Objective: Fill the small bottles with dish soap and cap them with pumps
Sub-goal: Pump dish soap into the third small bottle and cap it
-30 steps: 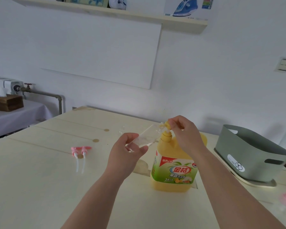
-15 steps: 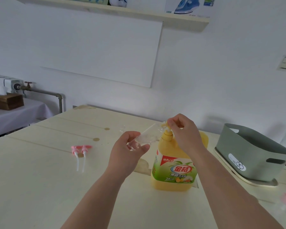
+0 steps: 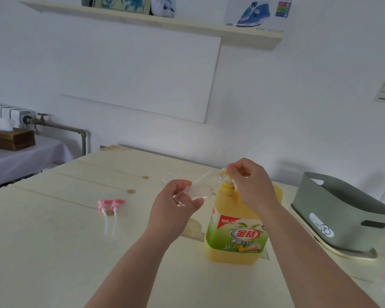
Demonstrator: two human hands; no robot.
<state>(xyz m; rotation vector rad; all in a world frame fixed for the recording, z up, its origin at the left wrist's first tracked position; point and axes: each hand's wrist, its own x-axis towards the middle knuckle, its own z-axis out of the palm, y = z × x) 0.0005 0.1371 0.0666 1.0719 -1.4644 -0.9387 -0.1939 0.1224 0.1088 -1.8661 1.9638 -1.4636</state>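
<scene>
The two pink pumps (image 3: pixel 111 204) lie side by side on the desk (image 3: pixel 53 252), well to the left of the dish soap jug (image 3: pixel 238 230). They are out of the way and unlikely to be knocked.

The real risk sits at the top of the jug. The small bottle (image 3: pixel 200 188) is clear, light and held at a slant, its mouth raised to the nozzle of the jug's pump head (image 3: pixel 227 186). Whether mouth and nozzle truly line up I cannot tell, since glare and fingers hide the joint. If they are off, a press would likely send soap down the outside of the bottle and over the jug's shoulder onto the desk. A soapy bottle could then slide in the grip. A hard, off-centre press might also rock the jug, since nothing braces its body. The grey basket (image 3: pixel 342 218) stands apart to the jug's right and plays no part here.

The left hand (image 3: pixel 173 207) is just left of the jug's neck, back turned to the camera. Its fingers are curled round the lower part of the small bottle, with the thumb below it. The right hand (image 3: pixel 249 185) reaches over the jug from the right, wrist above its shoulder. Its fingers are bunched together and pinched on the top of the pump head, and the forearm crosses in front of the jug's right side.
</scene>
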